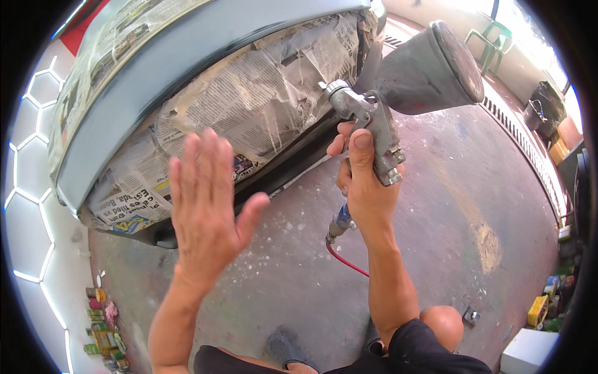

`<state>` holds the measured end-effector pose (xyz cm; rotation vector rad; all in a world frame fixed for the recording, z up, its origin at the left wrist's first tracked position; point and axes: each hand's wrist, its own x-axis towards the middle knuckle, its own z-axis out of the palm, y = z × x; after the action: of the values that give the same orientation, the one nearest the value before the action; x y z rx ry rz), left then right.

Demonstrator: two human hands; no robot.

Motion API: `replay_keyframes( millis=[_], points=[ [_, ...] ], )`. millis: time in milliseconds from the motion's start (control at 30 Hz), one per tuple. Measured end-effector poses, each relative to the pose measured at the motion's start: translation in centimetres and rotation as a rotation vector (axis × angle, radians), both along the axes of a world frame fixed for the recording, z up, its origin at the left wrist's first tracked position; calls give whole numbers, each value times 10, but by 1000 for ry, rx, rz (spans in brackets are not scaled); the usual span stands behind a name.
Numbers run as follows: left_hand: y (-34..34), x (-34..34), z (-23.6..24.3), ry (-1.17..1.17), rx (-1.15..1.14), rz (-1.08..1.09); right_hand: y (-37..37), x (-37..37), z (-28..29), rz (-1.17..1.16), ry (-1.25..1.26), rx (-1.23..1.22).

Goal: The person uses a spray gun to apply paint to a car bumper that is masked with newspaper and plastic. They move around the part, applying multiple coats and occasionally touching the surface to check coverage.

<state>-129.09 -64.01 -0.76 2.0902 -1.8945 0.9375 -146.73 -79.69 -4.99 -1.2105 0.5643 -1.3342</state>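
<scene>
Spray gun (405, 78) in your right hand (369, 187), left hand (208, 206) raised
Your right hand is clamped on the spray gun, by the newspaper's (268, 93) right end, above the floor (430, 218); your left hand is held flat, thumb apart, in front of the newspaper

Panel (143, 87) between newspapers (249, 93) — spray gun (369, 117) right, chair (493, 45) behind.

Hexagonal lights (53, 306) glow left, a green chair (496, 45) stands right, stained floor (430, 249) between.
</scene>
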Motion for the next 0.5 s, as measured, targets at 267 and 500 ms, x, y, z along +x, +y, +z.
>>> replay_keyframes(
  millis=[267,500],
  points=[
    [-131,50,60,-149,-103,96,21,-15,42,235,-84,61],
    [-249,52,112,15,120,-65,23,-24,73,203,-37,45]
  ],
)
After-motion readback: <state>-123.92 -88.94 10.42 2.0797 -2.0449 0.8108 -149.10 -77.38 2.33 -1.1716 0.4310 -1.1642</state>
